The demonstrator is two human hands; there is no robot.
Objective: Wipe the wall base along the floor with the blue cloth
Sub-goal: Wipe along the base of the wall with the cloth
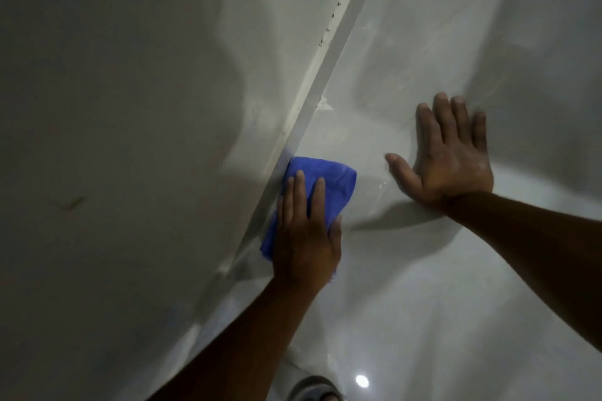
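The wall base (321,81) is a pale grey strip that runs diagonally from the top centre down to the lower left, where the wall meets the glossy floor. A folded blue cloth (332,181) lies against the strip. My left hand (306,238) presses flat on the cloth, fingers pointing up along the base, and covers its lower half. My right hand (452,159) rests flat on the floor to the right of the cloth, fingers spread, holding nothing.
The off-white wall (130,107) fills the left half and has a faint smudge (73,202). Dark specks (329,28) dot the base further up. A white paint patch (324,104) marks the floor beside the strip. A sandalled foot (316,389) shows at the bottom edge.
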